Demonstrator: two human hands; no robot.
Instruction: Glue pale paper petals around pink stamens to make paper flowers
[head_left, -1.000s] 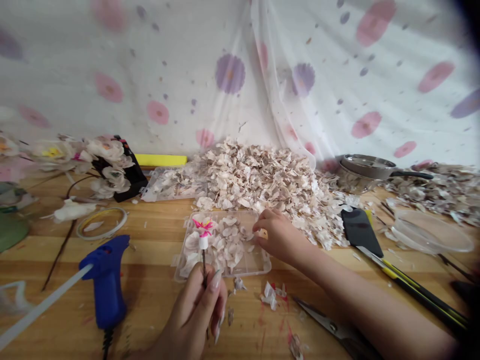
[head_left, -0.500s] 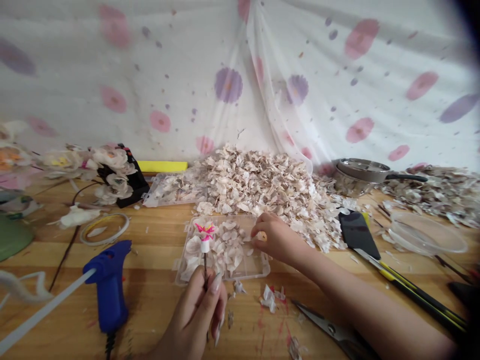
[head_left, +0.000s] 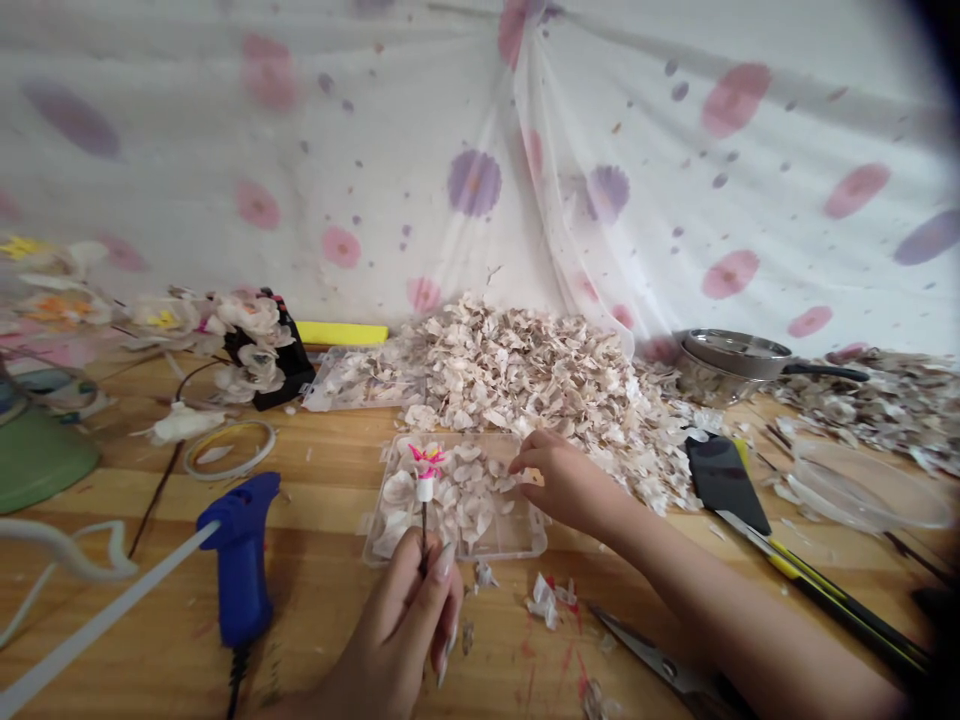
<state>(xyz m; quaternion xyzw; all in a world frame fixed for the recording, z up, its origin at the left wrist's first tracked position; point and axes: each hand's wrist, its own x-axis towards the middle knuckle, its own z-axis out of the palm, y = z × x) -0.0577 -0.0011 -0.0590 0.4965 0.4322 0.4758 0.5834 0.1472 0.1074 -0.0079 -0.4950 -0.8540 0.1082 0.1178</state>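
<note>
My left hand (head_left: pixel 412 615) is closed around a thin dark stem, held upright near the bottom centre. On the stem's top sits a pink and yellow flower centre (head_left: pixel 427 462) with a white base. Behind it lies a clear plastic box (head_left: pixel 517 545) with pale petals (head_left: pixel 469 495) inside. My right hand (head_left: pixel 555 475) reaches over the box's right side, its fingertips bent down by the petals. Whether those fingers hold a petal is too small to tell.
A blue glue gun (head_left: pixel 241 560) stands at left by a tape roll (head_left: pixel 230 448). Behind the box rises a large petal heap (head_left: pixel 525 370). Scissors (head_left: pixel 660 660), a black phone (head_left: pixel 727 483), a yellow-black cutter (head_left: pixel 825 590) and a metal strainer (head_left: pixel 735 352) are at right.
The whole view has shifted slightly, so things appear a little further right. My left hand still holds the stem, and my right hand remains over the box's right side.
</note>
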